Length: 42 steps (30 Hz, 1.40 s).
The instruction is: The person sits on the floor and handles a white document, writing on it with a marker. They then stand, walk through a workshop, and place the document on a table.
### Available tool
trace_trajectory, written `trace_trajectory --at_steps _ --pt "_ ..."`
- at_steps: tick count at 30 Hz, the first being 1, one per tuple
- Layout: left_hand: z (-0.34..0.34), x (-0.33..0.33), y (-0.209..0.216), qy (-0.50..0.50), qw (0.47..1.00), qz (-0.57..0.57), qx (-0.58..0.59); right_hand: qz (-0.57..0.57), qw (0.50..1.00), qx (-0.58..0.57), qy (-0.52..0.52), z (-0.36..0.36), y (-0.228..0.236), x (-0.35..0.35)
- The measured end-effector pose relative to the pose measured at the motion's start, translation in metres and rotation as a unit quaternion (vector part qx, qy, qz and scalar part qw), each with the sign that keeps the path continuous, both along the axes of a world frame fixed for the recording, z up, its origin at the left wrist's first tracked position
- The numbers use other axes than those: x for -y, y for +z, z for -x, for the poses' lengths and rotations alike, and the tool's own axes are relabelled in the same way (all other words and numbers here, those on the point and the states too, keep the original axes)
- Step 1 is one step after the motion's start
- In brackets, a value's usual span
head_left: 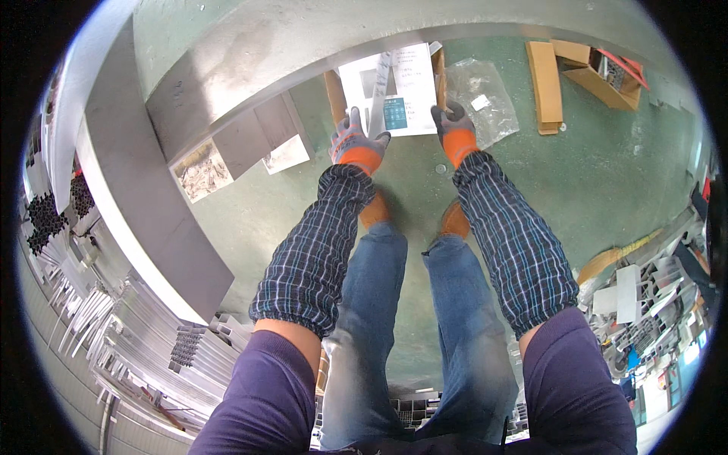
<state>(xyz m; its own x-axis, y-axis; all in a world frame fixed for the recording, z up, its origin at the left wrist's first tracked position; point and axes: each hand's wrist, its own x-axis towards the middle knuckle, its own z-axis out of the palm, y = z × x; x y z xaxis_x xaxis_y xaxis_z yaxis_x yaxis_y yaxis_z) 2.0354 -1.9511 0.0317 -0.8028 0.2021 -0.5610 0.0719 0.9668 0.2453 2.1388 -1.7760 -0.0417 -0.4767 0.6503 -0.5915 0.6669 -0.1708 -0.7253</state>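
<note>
A carton [415,72] with a white printed top and a teal panel lies on the floor in front of me. Brown cardboard shows along its sides. Down its top runs a narrow, shiny silver strip [378,95]. My left hand [356,144], in a grey and orange glove, grips the carton's near left corner, its thumb beside the strip's near end. At the near right corner, the gloved fingers of my right hand [455,133] close on the edge. The fingertips are partly hidden.
Beyond the carton a wide metal beam [318,57] curves across. Right of it lie a clear plastic bag [485,98], a long cardboard piece [544,87] and an open cardboard box [607,83]. Metal profiles [163,334] are stacked at left; clutter [644,303] stands at right.
</note>
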Motion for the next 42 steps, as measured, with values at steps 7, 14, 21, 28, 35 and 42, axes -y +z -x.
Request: trace_trajectory --at_steps 7,14,21,28,35,42 --pt "-0.082 0.074 0.091 0.102 0.984 -0.076 0.127 -0.088 0.966 0.214 0.113 -0.193 0.083 -0.029" --pt "-0.151 0.227 0.243 0.265 0.935 -0.144 0.189 -0.103 0.936 0.329 0.069 -0.327 0.231 0.022" --pt "-0.189 0.357 0.374 0.495 0.793 -0.266 0.236 0.173 0.972 0.16 -0.013 -0.312 0.312 0.096" --pt "-0.311 0.478 0.417 0.548 0.78 -0.227 0.2 0.207 0.973 0.021 0.096 -0.211 0.426 0.143" --pt "-0.379 0.568 0.438 0.57 0.775 -0.161 0.22 0.203 0.977 0.033 0.059 -0.271 0.452 0.142" --pt "-0.314 0.667 0.423 0.664 0.692 -0.28 0.042 0.085 0.922 0.377 0.02 -0.334 0.439 0.175"
